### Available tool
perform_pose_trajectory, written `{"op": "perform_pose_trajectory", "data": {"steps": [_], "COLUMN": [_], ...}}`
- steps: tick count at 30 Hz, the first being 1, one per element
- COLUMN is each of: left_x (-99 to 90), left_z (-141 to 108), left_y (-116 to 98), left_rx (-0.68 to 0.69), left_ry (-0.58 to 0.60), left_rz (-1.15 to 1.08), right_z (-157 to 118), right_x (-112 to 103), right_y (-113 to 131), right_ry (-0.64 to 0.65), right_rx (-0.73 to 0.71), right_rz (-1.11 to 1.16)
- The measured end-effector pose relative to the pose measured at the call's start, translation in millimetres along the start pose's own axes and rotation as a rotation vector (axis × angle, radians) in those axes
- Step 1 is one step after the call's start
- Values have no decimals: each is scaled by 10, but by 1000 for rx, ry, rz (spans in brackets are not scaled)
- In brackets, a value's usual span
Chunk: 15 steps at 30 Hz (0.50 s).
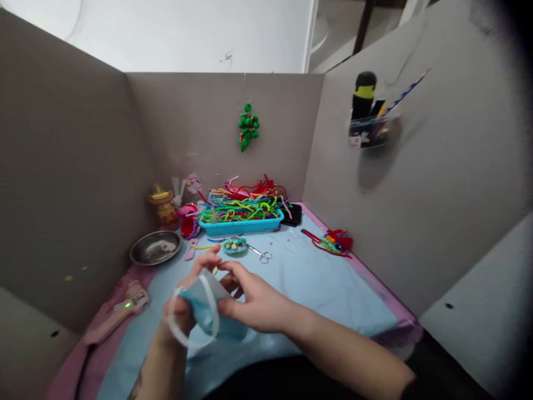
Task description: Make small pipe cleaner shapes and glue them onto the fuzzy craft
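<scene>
A light blue face mask (233, 326) with a white ear loop is held between my two hands above the near part of the table. My left hand (185, 305) grips its left side, with the loop hanging over that hand. My right hand (250, 300) pinches the mask from the right, thumb on the near side. Something small and yellow-green shows near my fingertips. Just beyond my hands lie a round teal piece with yellow dots (235, 246) and small scissors (262, 255).
A blue tray (241, 225) holds many coloured pipe cleaners at the back. A metal bowl (155, 248) and a pink glue gun (116, 319) are at the left. Right lies a colourful craft piece (333, 243). Grey panels (216, 128) surround the table.
</scene>
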<state>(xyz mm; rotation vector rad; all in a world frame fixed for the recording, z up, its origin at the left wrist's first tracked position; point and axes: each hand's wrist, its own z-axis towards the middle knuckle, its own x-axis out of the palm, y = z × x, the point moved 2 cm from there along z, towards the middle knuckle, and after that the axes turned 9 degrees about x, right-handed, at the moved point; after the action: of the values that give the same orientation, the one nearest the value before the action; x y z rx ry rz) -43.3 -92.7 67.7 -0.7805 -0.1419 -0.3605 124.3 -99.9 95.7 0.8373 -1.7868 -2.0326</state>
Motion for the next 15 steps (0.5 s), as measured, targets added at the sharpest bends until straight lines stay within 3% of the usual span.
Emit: {"op": "perform_pose_trajectory", "data": {"steps": [2,6,10,12,15], "left_x": [23,96,147,150,123], "left_z": [-18,-69,-108,-124,-129], "left_y": [-38,-67,-171,-196,-181], "left_rx": [87,90,29,-19,-64], "left_ry": [13,-103,59,101,-32], "left_rz": [63,-16,-133,-159,-242], "right_z": [27,70,38,11,4], "right_x": [118,231,294,336,403], "right_y": [-81,-138,-73,-43,-78], "right_ry": [82,128,216,199,97], "right_rx": [48,28,18,-17,-38], "right_rz": [141,437,205,47,-89]}}
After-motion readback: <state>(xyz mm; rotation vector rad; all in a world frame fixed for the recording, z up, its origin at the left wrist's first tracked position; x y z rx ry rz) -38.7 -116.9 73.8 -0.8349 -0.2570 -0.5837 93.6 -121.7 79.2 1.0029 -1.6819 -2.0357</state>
